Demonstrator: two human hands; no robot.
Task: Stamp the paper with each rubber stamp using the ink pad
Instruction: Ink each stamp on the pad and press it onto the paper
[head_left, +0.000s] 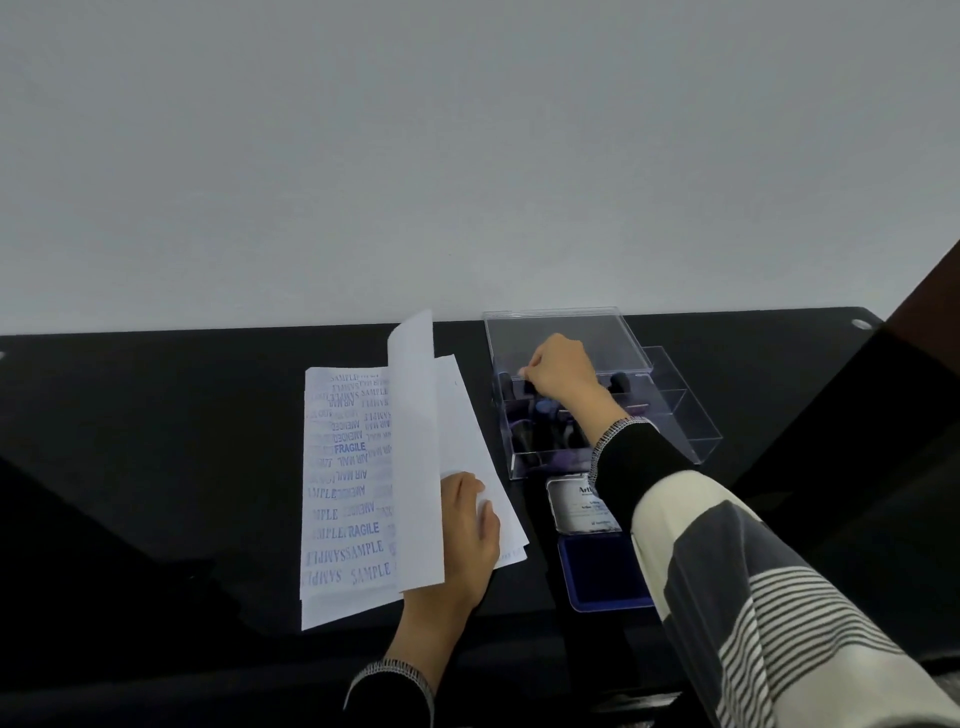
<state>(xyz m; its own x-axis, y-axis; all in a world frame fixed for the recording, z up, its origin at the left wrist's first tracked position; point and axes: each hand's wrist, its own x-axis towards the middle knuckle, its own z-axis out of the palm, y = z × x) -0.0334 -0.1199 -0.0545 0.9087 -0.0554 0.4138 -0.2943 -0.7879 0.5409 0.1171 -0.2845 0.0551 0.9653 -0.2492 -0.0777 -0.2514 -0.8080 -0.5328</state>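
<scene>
A stack of white paper (347, 499) lies on the black table, its exposed sheet covered in blue stamp prints. My left hand (465, 535) rests flat on the right part of the stack, where a blank sheet (415, 452) is folded up and over. My right hand (558, 370) reaches into a clear plastic box (685, 415) holding several dark rubber stamps (545, 415); its fingers are pinched around the top of one stamp at the back row. The open blue ink pad (597, 569) sits near the front, its lid (576, 506) flipped up behind it, partly hidden by my right sleeve.
The box's clear lid (613, 332) stands open against the white wall (467, 156). The black table (156, 415) runs left and right of the paper. A dark object (924, 312) rises at the far right edge.
</scene>
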